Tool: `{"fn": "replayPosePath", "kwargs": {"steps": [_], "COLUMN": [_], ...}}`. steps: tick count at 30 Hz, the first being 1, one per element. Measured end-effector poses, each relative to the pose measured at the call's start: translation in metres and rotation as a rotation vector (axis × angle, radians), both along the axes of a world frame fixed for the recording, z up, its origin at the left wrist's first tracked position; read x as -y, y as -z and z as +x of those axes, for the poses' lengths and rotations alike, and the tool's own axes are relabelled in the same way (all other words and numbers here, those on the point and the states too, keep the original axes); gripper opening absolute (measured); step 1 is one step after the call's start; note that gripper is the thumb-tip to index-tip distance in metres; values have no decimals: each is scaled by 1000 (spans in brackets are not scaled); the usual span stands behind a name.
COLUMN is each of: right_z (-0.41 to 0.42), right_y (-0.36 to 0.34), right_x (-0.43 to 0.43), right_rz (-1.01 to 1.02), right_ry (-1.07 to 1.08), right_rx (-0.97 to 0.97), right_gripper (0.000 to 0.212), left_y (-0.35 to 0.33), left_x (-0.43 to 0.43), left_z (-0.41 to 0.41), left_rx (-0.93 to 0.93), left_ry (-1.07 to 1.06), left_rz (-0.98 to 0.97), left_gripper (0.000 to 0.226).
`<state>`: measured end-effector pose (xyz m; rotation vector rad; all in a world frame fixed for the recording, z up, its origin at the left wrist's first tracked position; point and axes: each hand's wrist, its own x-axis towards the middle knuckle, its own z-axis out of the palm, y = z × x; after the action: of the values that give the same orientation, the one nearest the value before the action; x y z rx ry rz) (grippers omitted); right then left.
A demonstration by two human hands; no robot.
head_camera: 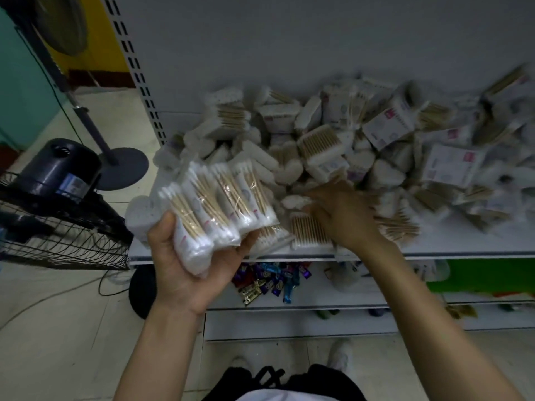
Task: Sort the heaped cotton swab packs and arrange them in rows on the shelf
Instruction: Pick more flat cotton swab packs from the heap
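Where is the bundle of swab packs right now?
Head view, left of centre: the bundle of swab packs is gripped in the left hand, held above the shelf at its front left corner, just left of the heap.

- Black floor fan (58,227): wire grille at the left edge, with the motor housing (60,166) above it bearing a label.
- Pedestal stand: dark pole (86,117) rising from a round base (123,169) on the floor.
- Cable (43,299): lies loosely across the pale floor tiles (72,342).
- Small wrapped sachets (269,280): purple, blue and gold, heaped on the lower shelf board (318,299).
- Green item (492,273): right side, same level; type not discernible.
- Teal wall (23,82): far left.
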<state>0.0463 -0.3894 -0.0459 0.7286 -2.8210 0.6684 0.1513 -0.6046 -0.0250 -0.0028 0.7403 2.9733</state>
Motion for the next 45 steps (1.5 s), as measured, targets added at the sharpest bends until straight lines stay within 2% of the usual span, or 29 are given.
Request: {"fn": "replayPosePath", "kwargs": {"steps": [4,6,8,11,13,16,20,23,25,26,28,29,30,31,34,36,40,45], "right_z": [11,17,21,35,46,47,39,36,25,15,-8,-20,-32,-41,-58,-65,-71,-54], "right_y": [-28,-42,-56,-66,-64,-60,-69,-80,-86,-87,-82,-77,-70,-64,-43,-32,-35,-59], "right_x": [1,3,10,30,47,60,68,76,78,78,76,75,74,77,91,99,103,83], "right_rz": [-479,-733,-858,-877,-827,-827,-801,-714,-676,-723,-784,-737,-662,-586,-476,-450,-553,-739], "right_ry": [206,260,240,116,42,68,101,76,80,112,158,162,146,116,41,60,144,238], "right_rx": [71,98,127,178,138,144,333,520,525,482,290,201,172,197,331,318,313,239], "right_gripper": [7,14,15,17,28,35,34,52,63,62,43,28,12,4,29,38,16,21], "left_y": [4,6,7,4,0,-1,-3,-3,-3,-3,-2,-1,0,1,5,7,9,2], "left_x": [5,6,4,-3,-9,-12,-14,-12,-7,-4,1,2,3,5,10,12,14,12], "left_z": [3,4,3,0,-2,-2,1,-1,-2,-2,1,2,4,6,10,13,21,10], "left_rx": [-32,-36,-33,-64,-52,-36,-115,-105,-108,-135,-141,-115,-86,-62,-43,-34,9,60], "left_ry": [1,12,29,110,130,108,151,105,103,104,72,39,5,-21,-49,-58,-61,6], "left_rz": [-29,-41,-37,-23,-60,-143,-249,-184,-131,-102,-44,-14,22,60,79,64,85,72], "left_gripper": [75,70,64,59,64,66,57,64,66,65,66,70,73,77,89,93,88,89]}}
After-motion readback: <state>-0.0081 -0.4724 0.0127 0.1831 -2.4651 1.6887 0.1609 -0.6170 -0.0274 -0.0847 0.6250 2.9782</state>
